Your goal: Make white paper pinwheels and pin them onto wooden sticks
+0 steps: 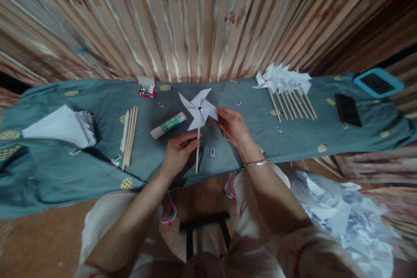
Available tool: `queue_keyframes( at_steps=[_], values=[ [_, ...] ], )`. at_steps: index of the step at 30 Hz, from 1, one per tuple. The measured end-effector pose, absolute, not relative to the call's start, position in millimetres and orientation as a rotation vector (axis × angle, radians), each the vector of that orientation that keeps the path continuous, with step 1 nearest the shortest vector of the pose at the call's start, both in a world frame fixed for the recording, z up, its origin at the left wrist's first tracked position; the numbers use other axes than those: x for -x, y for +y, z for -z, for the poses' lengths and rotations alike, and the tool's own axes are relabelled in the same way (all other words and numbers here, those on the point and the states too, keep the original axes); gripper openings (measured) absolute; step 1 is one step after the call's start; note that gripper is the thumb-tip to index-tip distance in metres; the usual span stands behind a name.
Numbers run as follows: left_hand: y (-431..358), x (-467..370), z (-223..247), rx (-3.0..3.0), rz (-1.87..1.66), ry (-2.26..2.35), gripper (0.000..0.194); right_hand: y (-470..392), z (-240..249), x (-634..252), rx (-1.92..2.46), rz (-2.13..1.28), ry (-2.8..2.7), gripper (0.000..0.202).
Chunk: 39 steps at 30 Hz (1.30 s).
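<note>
A white paper pinwheel (198, 117) with a dark pin at its centre stands out over the middle of the cloth, on a thin wooden stick. Pinched between the thumb and fingers of my left hand (178, 153) is that stick, just below the blades. My right hand (233, 125) grips the tip of the right-hand blade, its lower fingers partly hidden. Just left of the pinwheel lies a glue stick (168, 125) with a green label. A small red and white box of metal pins (147, 88) sits farther back.
On the patterned green cloth (241, 95) are folded white paper (57, 128), loose wooden sticks (130, 137) and a white pen (124, 132) at left. Several finished pinwheels (286, 82), a phone (348, 110) and a blue-framed tablet (378, 82) lie right. Crumpled paper (352, 221) is below.
</note>
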<state>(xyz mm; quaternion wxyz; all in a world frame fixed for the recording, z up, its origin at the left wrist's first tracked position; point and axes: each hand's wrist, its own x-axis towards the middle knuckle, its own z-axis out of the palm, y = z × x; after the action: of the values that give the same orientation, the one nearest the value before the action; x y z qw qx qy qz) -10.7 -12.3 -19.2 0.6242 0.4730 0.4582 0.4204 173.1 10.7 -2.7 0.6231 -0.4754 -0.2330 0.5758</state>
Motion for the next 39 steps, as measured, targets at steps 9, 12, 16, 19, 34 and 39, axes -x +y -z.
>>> queue_keyframes(
  at_steps=[9,12,16,19,34,39],
  values=[
    [-11,12,18,-1.046,-0.995,1.055,0.033,9,4,-169,1.087,-1.362,-0.592,0.037],
    [-11,12,18,-1.067,-1.005,1.059,0.032,8,4,-167,1.083,-1.376,-0.597,0.036],
    [-10,12,19,-1.081,-1.019,1.055,0.031,7,4,-165,1.091,-1.396,-0.608,0.038],
    [-9,13,19,-1.067,-1.026,1.05,0.032,6,4,-164,1.089,-1.407,-0.589,0.037],
    [-8,14,11,-1.011,-1.009,1.101,0.042,6,2,-173,1.172,-1.451,-0.613,0.031],
    [-13,13,7,-0.953,-0.858,1.049,0.044,12,-1,-179,1.082,-1.412,-0.545,0.029]
  ],
)
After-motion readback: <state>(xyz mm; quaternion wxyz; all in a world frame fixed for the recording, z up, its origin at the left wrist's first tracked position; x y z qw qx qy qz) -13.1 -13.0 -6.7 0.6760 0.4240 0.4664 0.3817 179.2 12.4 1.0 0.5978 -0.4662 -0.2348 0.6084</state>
